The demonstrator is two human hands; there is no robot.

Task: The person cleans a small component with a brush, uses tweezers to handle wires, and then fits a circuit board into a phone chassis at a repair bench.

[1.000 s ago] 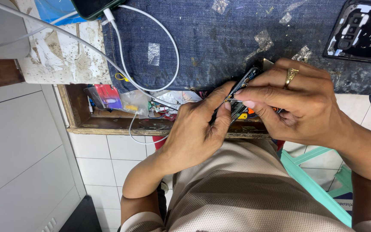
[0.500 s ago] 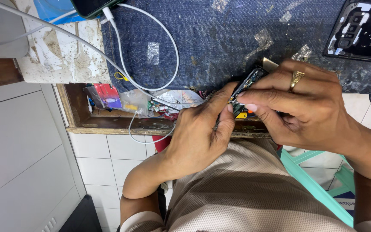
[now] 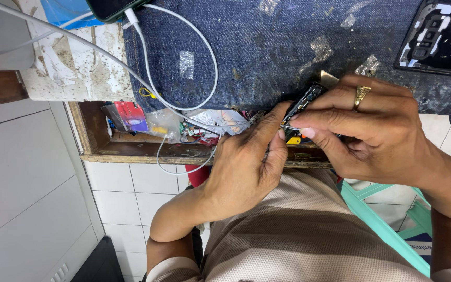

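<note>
— Two hands together?
— Yes, over the blue cloth (image 3: 267,47) edge. Right hand (image 3: 377,130) and left hand (image 3: 246,167) both pinch the small dark part (image 3: 304,102).
— And the white cable (image 3: 184,78)?
— Lying beside them.

beside the dark blue denim cloth (image 3: 267,47), a white cable (image 3: 204,57) and gold ring (image 3: 362,95) are seen.
</note>
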